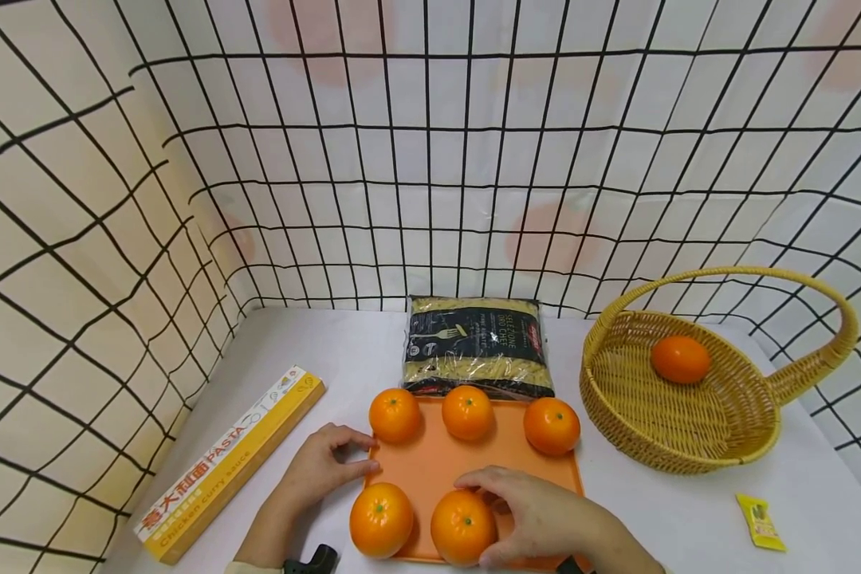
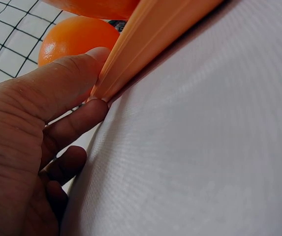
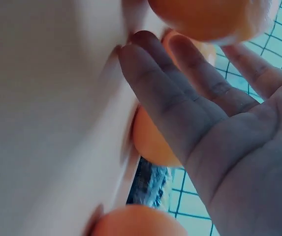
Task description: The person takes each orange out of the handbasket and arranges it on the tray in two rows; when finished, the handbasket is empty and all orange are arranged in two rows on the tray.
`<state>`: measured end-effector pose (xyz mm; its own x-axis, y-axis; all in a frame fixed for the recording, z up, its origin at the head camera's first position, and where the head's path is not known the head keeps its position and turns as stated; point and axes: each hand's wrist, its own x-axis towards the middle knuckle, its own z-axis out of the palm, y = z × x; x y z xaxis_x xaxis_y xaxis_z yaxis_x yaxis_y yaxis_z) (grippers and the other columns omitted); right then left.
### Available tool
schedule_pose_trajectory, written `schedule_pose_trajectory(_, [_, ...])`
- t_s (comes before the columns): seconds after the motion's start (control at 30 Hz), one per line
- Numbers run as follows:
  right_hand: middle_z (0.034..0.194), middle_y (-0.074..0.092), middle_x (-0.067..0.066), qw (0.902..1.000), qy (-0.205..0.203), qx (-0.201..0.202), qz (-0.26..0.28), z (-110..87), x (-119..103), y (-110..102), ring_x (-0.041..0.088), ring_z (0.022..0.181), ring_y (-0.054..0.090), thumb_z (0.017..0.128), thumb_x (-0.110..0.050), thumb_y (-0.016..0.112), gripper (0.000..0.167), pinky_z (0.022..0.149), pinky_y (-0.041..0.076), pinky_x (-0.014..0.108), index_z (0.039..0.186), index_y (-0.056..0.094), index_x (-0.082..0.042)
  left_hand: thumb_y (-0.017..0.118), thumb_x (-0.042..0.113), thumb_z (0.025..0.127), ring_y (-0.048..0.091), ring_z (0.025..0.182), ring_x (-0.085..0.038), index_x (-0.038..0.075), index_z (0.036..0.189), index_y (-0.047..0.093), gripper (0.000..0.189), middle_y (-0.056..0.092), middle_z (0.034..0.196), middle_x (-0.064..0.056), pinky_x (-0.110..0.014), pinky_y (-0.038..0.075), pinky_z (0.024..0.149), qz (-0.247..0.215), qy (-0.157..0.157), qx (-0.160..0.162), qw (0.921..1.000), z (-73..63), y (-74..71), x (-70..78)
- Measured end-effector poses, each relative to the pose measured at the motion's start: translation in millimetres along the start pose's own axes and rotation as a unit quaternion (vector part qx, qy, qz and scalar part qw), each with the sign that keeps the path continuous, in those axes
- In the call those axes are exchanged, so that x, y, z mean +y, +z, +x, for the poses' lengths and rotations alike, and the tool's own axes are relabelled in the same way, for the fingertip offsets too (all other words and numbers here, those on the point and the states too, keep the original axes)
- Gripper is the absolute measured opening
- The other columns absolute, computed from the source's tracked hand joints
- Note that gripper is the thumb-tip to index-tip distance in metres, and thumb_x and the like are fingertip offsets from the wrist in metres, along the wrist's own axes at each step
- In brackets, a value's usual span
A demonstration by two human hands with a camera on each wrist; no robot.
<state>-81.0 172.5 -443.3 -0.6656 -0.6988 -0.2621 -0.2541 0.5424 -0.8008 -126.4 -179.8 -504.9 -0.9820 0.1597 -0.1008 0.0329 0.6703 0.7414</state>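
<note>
An orange tray (image 1: pixel 430 472) lies on the table with several oranges on it: a row of three along the far edge, including one at the far left (image 1: pixel 395 415), and two at the near edge. My left hand (image 1: pixel 328 461) is at the tray's left side; in the left wrist view its thumb and index finger pinch the rim (image 2: pixel 123 64). My right hand (image 1: pixel 527 514) reaches round the near middle orange (image 1: pixel 463 528), index finger at its far side and thumb at its near side. In the right wrist view the other fingers (image 3: pixel 155 88) extend loosely beside it.
Behind the tray lies a pasta bag (image 1: pixel 477 347). To the left is a long yellow pasta box (image 1: pixel 233 466). A handled wicker basket (image 1: pixel 617 434) holding an orange-red fruit (image 1: pixel 680 359) stands right, near a small yellow packet (image 1: pixel 760 522). Black wire grid (image 1: pixel 430 183) surrounds the table.
</note>
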Motion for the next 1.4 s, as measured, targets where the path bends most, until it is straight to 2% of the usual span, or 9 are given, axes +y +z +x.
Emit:
schedule_pose_trajectory(0.1, [0.140, 0.058, -0.007, 0.9997, 0.019, 0.012, 0.003, -5.4, -3.6, -5.9, 0.011, 0.121, 0.057, 0.081, -0.049, 0.084, 0.078, 0.104, 0.048, 0.035, 0.147, 0.049, -0.029, 0.091, 0.041, 0.074, 0.052, 0.091, -0.012, 0.038, 0.096, 0.077, 0.025, 0.070, 0.097, 0.017, -0.025, 0.045, 0.080, -0.001, 0.000, 0.000, 1.0000, -0.5, 0.2, -0.5])
schedule_pose_trajectory(0.3, [0.142, 0.058, 0.003, 0.9971, 0.030, 0.068, -0.014, -20.1, -8.2, -24.2, 0.029, 0.125, 0.060, 0.081, -0.051, 0.083, 0.078, 0.103, 0.051, 0.044, 0.147, 0.050, -0.025, 0.091, 0.040, 0.074, 0.052, 0.091, -0.013, 0.038, 0.095, 0.078, 0.025, 0.070, 0.097, 0.017, -0.025, 0.045, 0.080, -0.006, -0.002, 0.000, 1.0000, -0.5, 0.4, -0.3])
schedule_pose_trajectory(0.5, [0.139, 0.063, 0.006, 0.9870, 0.032, 0.148, -0.053, -37.5, -8.8, -46.2, 0.030, 0.125, 0.063, 0.085, -0.055, 0.078, 0.070, 0.102, 0.052, 0.046, 0.144, 0.052, -0.028, 0.091, 0.040, 0.074, 0.052, 0.092, -0.012, 0.037, 0.096, 0.078, 0.025, 0.070, 0.098, 0.016, -0.025, 0.046, 0.082, -0.010, -0.005, -0.002, 0.9999, -0.5, 0.8, -0.3])
schedule_pose_trajectory(0.77, [0.133, 0.066, 0.005, 0.9482, 0.043, 0.300, -0.096, -58.9, 2.1, -70.0, 0.030, 0.118, 0.067, 0.090, -0.038, 0.079, 0.056, 0.097, 0.054, 0.047, 0.137, 0.060, -0.014, 0.091, 0.041, 0.074, 0.052, 0.090, -0.013, 0.039, 0.095, 0.077, 0.025, 0.069, 0.097, 0.016, -0.025, 0.044, 0.080, -0.006, -0.003, -0.001, 1.0000, -0.6, -0.4, -0.4])
schedule_pose_trajectory(0.9, [0.130, 0.067, 0.008, 0.9236, 0.040, 0.357, -0.134, -67.0, 10.0, -79.0, 0.025, 0.114, 0.066, 0.087, -0.031, 0.083, 0.053, 0.093, 0.057, 0.035, 0.133, 0.063, -0.013, 0.091, 0.040, 0.074, 0.052, 0.090, -0.013, 0.038, 0.095, 0.078, 0.025, 0.069, 0.097, 0.015, -0.025, 0.044, 0.080, -0.013, -0.002, -0.002, 0.9999, -1.2, 0.3, -0.5])
schedule_pose_trajectory(0.97, [0.129, 0.068, 0.007, 0.9089, 0.058, 0.381, -0.158, -72.2, 13.6, -83.6, 0.025, 0.114, 0.065, 0.086, -0.032, 0.084, 0.052, 0.090, 0.057, 0.030, 0.131, 0.065, -0.015, 0.091, 0.040, 0.074, 0.052, 0.090, -0.013, 0.038, 0.096, 0.078, 0.025, 0.070, 0.097, 0.016, -0.025, 0.044, 0.080, -0.014, 0.002, -0.003, 0.9999, -0.7, 1.0, -0.1])
schedule_pose_trajectory(1.07, [0.134, 0.064, 0.009, 0.9040, 0.101, 0.383, -0.162, -83.0, 16.8, -92.7, 0.034, 0.117, 0.064, 0.088, -0.037, 0.081, 0.053, 0.094, 0.056, 0.044, 0.134, 0.062, -0.017, 0.091, 0.041, 0.074, 0.052, 0.090, -0.012, 0.038, 0.096, 0.078, 0.025, 0.070, 0.097, 0.017, -0.024, 0.044, 0.079, -0.011, 0.005, -0.005, 0.9999, -0.7, 2.6, -0.3])
schedule_pose_trajectory(1.2, [0.143, 0.054, 0.017, 0.9087, 0.138, 0.359, -0.162, -97.2, 24.2, -107.5, 0.049, 0.118, 0.062, 0.091, -0.041, 0.077, 0.057, 0.094, 0.051, 0.063, 0.139, 0.057, -0.016, 0.091, 0.042, 0.074, 0.052, 0.089, -0.011, 0.039, 0.095, 0.077, 0.025, 0.070, 0.096, 0.018, -0.024, 0.043, 0.079, -0.007, 0.010, -0.003, 0.9999, -1.7, 3.0, -1.3])
schedule_pose_trajectory(1.4, [0.144, 0.049, 0.025, 0.8971, 0.157, 0.354, -0.214, -112.3, 48.3, -132.1, 0.051, 0.120, 0.054, 0.089, -0.045, 0.078, 0.066, 0.090, 0.045, 0.071, 0.140, 0.054, -0.011, 0.091, 0.041, 0.074, 0.052, 0.087, -0.009, 0.037, 0.095, 0.078, 0.025, 0.070, 0.095, 0.017, -0.022, 0.043, 0.077, -0.008, 0.020, 0.000, 0.9998, -1.9, -0.6, -2.0])
